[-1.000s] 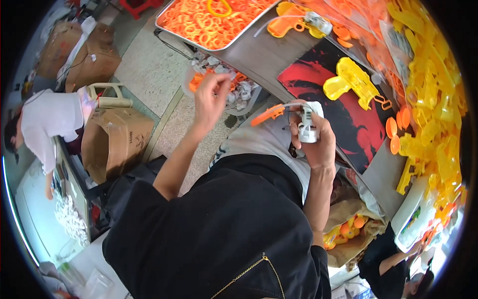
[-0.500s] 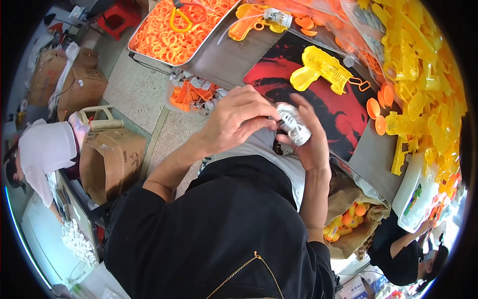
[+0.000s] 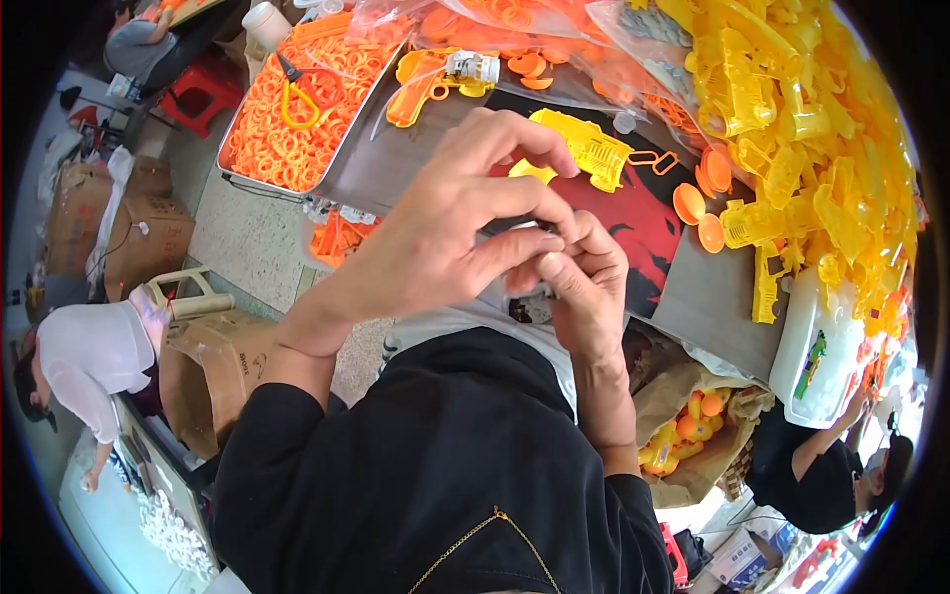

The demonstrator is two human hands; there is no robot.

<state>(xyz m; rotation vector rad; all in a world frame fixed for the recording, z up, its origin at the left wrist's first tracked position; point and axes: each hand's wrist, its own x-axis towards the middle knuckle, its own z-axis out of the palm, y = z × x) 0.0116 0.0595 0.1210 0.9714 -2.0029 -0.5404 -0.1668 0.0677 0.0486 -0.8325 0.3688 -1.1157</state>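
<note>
My left hand (image 3: 475,213) and my right hand (image 3: 589,282) meet over my lap. Thumb and forefinger of the left are pinched, and the right fingers press together at the same spot. Whatever small dark piece sits between the fingertips is mostly hidden. Just beyond lies a yellow toy gun shell (image 3: 594,148), its grip partly covered by my left hand, with an orange wire-like loop (image 3: 654,160) at its end. Farther back rests an orange toy gun piece (image 3: 408,99) beside a white cylindrical part (image 3: 473,67).
A tray of orange rings (image 3: 322,163) at the far left holds yellow-handled pliers (image 3: 297,104). Orange discs (image 3: 711,235) lie near a large heap of yellow shells (image 3: 782,148). A paper bag (image 3: 678,485) stands right of me; co-workers are at both sides.
The white cylindrical part between my hands is no longer visible. My right hand has turned and brought its fingertips to the left's. The view has shifted, moving the table things up and left.
</note>
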